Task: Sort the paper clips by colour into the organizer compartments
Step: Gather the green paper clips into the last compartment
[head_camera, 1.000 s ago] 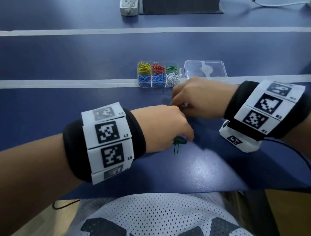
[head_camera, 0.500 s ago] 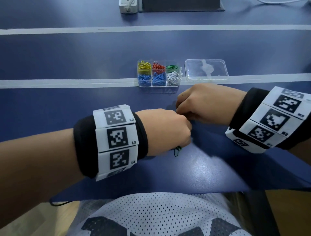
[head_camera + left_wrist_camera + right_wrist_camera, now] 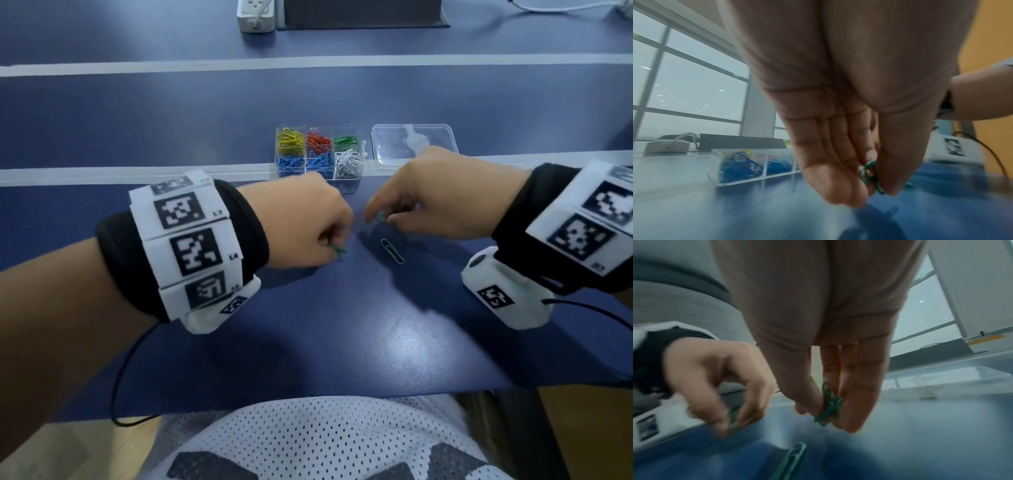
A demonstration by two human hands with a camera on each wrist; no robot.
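Observation:
The clear organizer (image 3: 363, 161) stands on the blue table with yellow, red, green, blue and white clips in separate compartments. My left hand (image 3: 337, 245) pinches green paper clips (image 3: 869, 175) between thumb and fingers, just above the table. My right hand (image 3: 375, 217) pinches other green clips (image 3: 829, 407) in front of the organizer. One more green clip (image 3: 392, 251) lies flat on the table between and below the two hands; in the right wrist view this loose clip (image 3: 791, 462) is under my fingers.
The organizer's clear lid (image 3: 414, 144) lies to its right, partly behind my right hand. A white power strip (image 3: 255, 15) and a dark box (image 3: 363, 13) sit at the table's far edge. Cables trail from both wrist cameras.
Both hands have lifted and moved apart, each holding green clips. A single green clip now lies uncovered on the table between them.

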